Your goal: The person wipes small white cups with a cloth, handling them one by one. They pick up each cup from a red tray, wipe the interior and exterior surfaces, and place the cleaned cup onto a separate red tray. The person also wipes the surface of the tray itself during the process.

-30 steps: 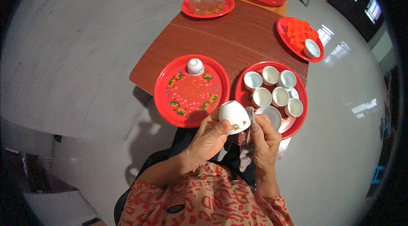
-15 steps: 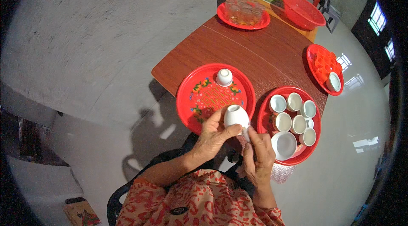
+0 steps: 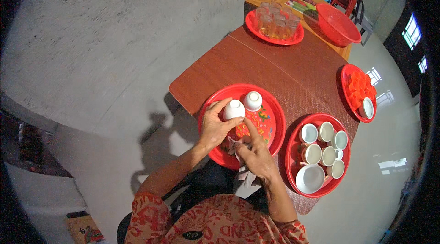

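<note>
Over the left red tray [image 3: 280, 127], patterned with flowers, my left hand [image 3: 213, 128] grips a white cup [image 3: 234, 110] turned bottom up. Another white cup [image 3: 253, 101] stands upside down on the tray, just right of the held one. My right hand [image 3: 260, 158] has its fingers curled around a pale crumpled cloth [image 3: 233, 146], which hangs down below the palm. Its index finger reaches to the held cup's rim. Whether this cup rests on the tray or is slightly above it, I cannot tell.
To the right, a second red tray [image 3: 289, 170] bears several white cups and a white bowl [image 3: 310, 179]. Farther off are a tray of glasses [image 3: 277, 24], a red basin [image 3: 338, 24] and a red plate with orange-red cups [image 3: 360, 89]. All stand on the brown table [image 3: 211, 72].
My left hand has carried the cup away from my body, onto or over the left tray beside the other cup. My right hand followed with the cloth. The whole view has shifted a little.
</note>
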`<move>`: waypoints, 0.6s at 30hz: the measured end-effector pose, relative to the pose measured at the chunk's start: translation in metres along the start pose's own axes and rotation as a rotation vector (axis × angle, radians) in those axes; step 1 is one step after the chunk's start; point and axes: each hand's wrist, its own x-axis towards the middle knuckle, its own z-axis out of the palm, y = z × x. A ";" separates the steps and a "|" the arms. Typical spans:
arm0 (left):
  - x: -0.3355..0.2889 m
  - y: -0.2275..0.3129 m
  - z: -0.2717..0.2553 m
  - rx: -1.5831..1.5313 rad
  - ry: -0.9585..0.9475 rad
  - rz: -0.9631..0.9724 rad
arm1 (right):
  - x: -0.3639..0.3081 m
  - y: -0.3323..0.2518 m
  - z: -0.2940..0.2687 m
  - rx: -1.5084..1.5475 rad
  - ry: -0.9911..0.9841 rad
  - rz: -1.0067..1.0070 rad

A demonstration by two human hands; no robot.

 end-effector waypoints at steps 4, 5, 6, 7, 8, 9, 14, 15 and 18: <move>0.015 -0.002 0.002 0.123 0.063 0.058 | 0.024 0.006 0.002 0.325 -0.018 0.138; 0.018 -0.003 0.003 0.176 0.072 0.064 | 0.029 0.011 0.004 0.375 -0.007 0.151; 0.020 -0.004 0.003 0.228 0.080 0.070 | 0.034 0.015 0.004 0.426 0.006 0.164; 0.021 -0.006 0.003 0.285 0.092 0.075 | 0.037 0.017 0.004 0.448 0.007 0.186; 0.021 -0.007 0.004 0.284 0.103 0.072 | 0.039 0.017 0.004 0.455 0.009 0.197; 0.021 -0.009 0.006 0.282 0.112 0.069 | 0.040 0.017 0.004 0.462 0.012 0.207; 0.022 -0.016 0.008 0.336 0.148 0.119 | 0.044 0.025 0.004 0.507 0.004 0.208; 0.021 -0.017 0.008 0.321 0.150 0.096 | 0.045 0.026 0.006 0.505 0.004 0.208; 0.021 -0.014 0.008 0.347 0.157 0.103 | 0.047 0.029 0.007 0.512 0.007 0.212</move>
